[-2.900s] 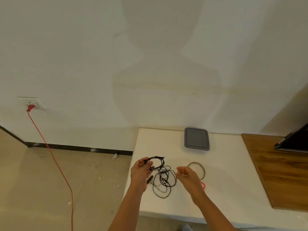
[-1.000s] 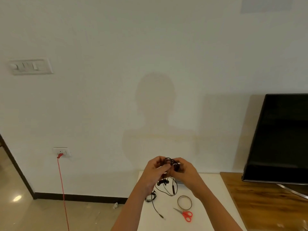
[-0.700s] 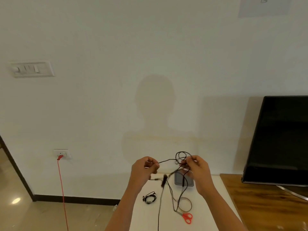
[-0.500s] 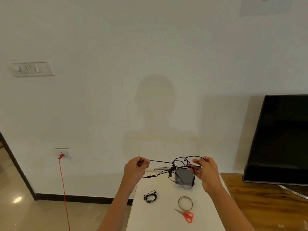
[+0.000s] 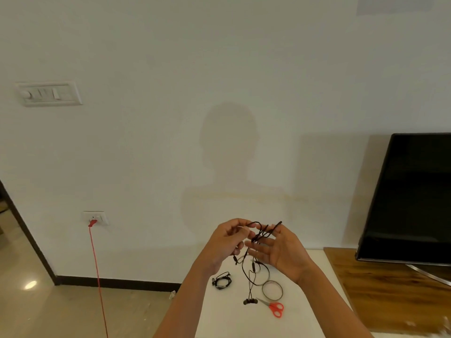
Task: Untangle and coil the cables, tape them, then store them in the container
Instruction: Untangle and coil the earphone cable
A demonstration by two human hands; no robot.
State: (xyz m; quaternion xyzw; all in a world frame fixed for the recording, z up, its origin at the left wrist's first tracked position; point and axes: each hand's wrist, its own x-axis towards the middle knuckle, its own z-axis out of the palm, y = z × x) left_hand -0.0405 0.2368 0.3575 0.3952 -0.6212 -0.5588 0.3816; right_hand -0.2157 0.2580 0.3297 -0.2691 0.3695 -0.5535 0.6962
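I hold a tangled black earphone cable (image 5: 262, 231) up in front of me above the white table (image 5: 229, 320). My left hand (image 5: 225, 242) pinches one end of it. My right hand (image 5: 280, 250) has its fingers spread, with cable loops hooked over the fingertips. The rest of the cable hangs down, and its earbuds (image 5: 250, 301) dangle just above the table. A second black cable (image 5: 222, 282), coiled small, lies on the table to the left. A tape ring (image 5: 272, 290) lies under my right hand. The grey container is hidden behind my hands.
Red-handled scissors (image 5: 274, 308) lie next to the tape ring. A black TV screen (image 5: 412, 196) stands on a wooden unit (image 5: 380, 289) to the right. A red cord (image 5: 97, 276) runs from a wall socket (image 5: 94, 217) down to the floor on the left.
My hands have come closer together, from stretching the cable wide apart. The cable now hangs lower, its earbuds near the table, and my right fingers have spread open.
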